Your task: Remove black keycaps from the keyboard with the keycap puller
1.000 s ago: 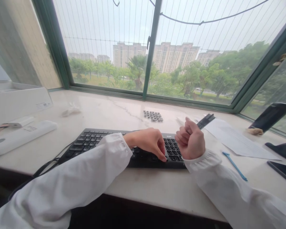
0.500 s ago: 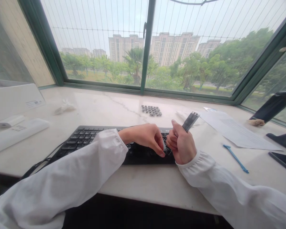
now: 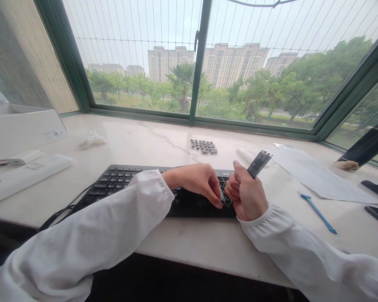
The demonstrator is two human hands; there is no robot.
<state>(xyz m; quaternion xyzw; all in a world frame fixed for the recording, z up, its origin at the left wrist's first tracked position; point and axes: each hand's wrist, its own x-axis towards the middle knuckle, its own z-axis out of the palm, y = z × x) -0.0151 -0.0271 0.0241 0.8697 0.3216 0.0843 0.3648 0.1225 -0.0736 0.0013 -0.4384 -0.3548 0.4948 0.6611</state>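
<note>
A black keyboard lies on the pale stone sill in front of me. My left hand rests on its right part, fingers curled down onto the keys near the number pad. My right hand is closed round a black keycap puller, whose handle sticks up to the right while its lower end meets the keys beside my left fingertips. A small group of loose black keycaps sits farther back on the sill.
A white box and a white oblong device lie at the left. Paper sheets, a blue tool, a propped phone and dark objects are at the right. A crumpled tissue lies near the window.
My right hand has drawn in from the right with the puller, tilting it more upright, until it meets my left fingertips over the keys. The left hand has stayed put.
</note>
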